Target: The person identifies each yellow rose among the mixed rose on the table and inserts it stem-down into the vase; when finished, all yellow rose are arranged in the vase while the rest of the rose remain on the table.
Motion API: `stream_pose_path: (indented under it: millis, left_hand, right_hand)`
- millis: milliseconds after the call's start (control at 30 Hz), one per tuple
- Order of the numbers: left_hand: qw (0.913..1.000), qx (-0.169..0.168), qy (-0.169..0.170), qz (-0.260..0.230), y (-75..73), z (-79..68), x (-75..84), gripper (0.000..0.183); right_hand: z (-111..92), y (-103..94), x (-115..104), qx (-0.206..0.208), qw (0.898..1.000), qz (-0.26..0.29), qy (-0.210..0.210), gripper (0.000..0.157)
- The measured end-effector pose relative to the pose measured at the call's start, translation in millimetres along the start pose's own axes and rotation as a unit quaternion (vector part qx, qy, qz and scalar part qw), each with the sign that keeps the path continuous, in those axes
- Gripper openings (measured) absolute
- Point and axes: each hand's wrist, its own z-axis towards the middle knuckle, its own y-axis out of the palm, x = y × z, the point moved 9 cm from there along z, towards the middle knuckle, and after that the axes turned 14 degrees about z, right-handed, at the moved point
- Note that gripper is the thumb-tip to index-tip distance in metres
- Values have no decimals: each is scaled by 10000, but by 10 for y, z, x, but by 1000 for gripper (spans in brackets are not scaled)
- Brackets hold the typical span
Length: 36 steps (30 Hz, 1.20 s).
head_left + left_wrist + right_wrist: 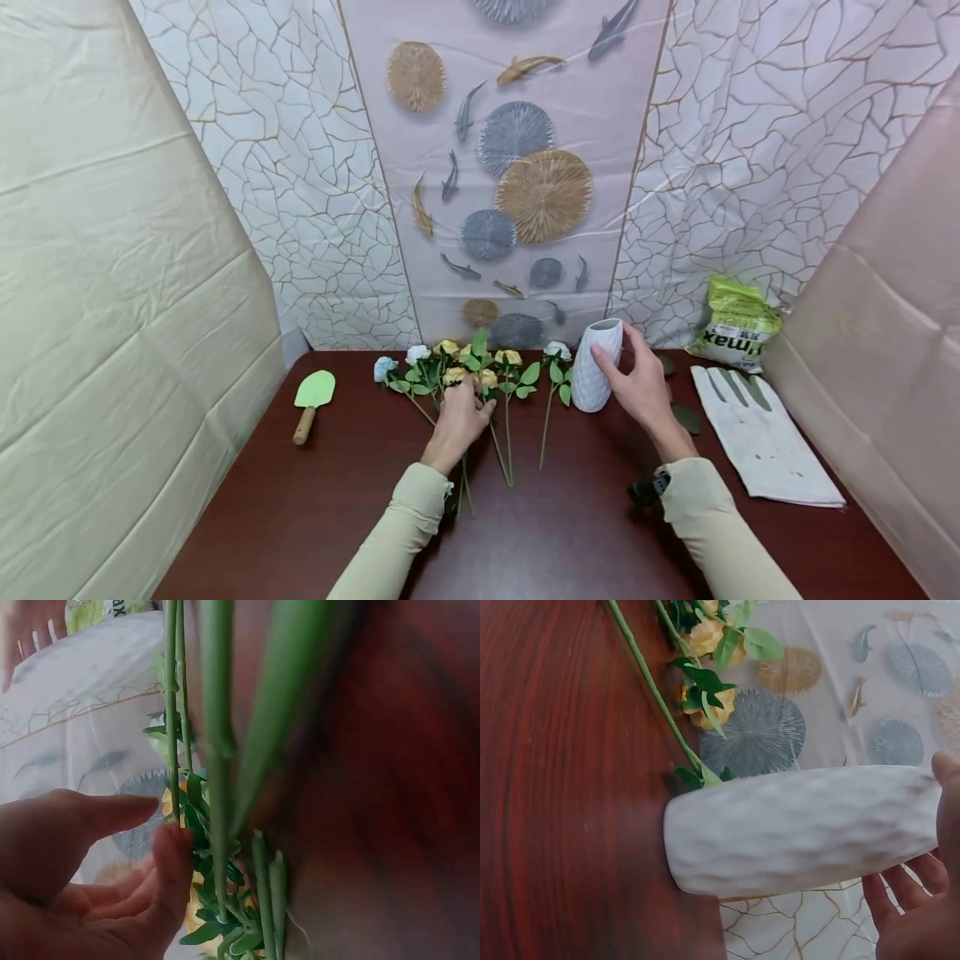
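My left hand (459,421) reaches in among artificial roses lying on the table, close to a yellow rose (454,377). In the left wrist view the thumb and index finger stand apart, with the fingertips right at a thin green stem (172,750). My right hand (639,387) holds a white textured vase (590,385) near its rim, thumb on one side and fingers on the other. The vase stands with its mouth up, its base at the table in the right wrist view. Beside it lies a white rose (557,351) with a long stem.
More yellow, white and pale blue roses (385,368) lie along the table's back edge. At left is a small green trowel (315,388) with a wooden handle. White gloves (772,450) and a green-and-white bag (735,325) are at right. Patterned cloth walls enclose the brown table (555,533).
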Motion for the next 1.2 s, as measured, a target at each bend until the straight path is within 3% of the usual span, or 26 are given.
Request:
stream_pose_path:
  millis: [300, 500, 667, 833, 967, 1200]
  left_hand:
    - [9944, -593, -351, -795, 114, -44, -136, 36]
    - [9915, -492, -270, -1173, -22, -37, -129, 41]
    - [9909, -10, -32, -1343, -255, 21, -25, 41]
    - [9841, 830, 344, -1531, -556, 117, 129, 39]
    - [9732, 1377, 529, -1761, -745, 181, 289, 36]
    - [9441, 1733, 801, -2687, -933, 277, 655, 28]
  right_hand:
    - [-48, 73, 37, 77, 9998, 155, -77, 66]
    - [-38, 84, 23, 87, 9995, 234, -167, 65]
    - [-23, 79, -13, -15, 9996, 144, -221, 65]
    - [3, 102, -32, -373, 9990, 95, -213, 65]
    - [39, 100, -21, -784, 9966, 203, -179, 65]
    - [17, 77, -210, -1253, 9911, 431, -115, 59]
